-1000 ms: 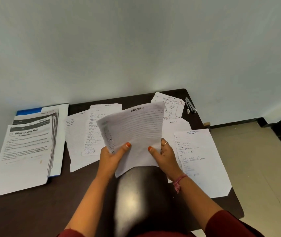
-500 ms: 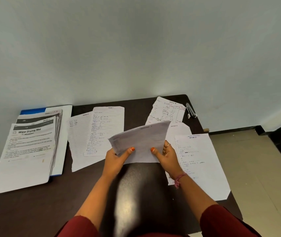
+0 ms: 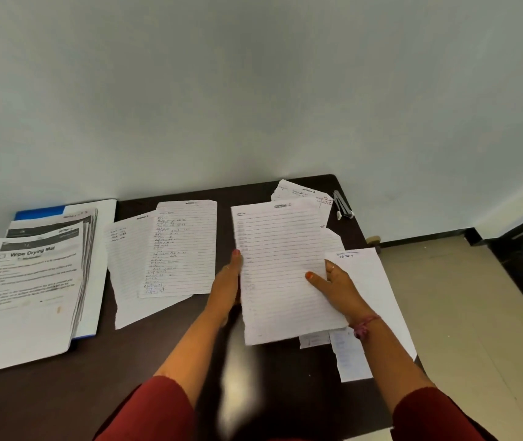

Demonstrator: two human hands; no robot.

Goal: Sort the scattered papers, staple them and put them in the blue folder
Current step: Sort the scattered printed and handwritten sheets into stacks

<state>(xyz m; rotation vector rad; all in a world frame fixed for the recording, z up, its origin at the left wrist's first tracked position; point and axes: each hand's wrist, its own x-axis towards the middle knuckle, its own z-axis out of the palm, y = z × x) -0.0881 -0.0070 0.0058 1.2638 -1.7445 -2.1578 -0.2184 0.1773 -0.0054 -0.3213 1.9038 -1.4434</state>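
A dark brown table stood against a plain pale wall. Beige floor tiles lay beyond its right edge, bordered by black skirting.

1. "Wipe Drying Mat" heads the printed sheet atop the left stack.
2. "SECTION 4" is handwritten atop the right sheet.
3. Other handwriting is too blurred to read.
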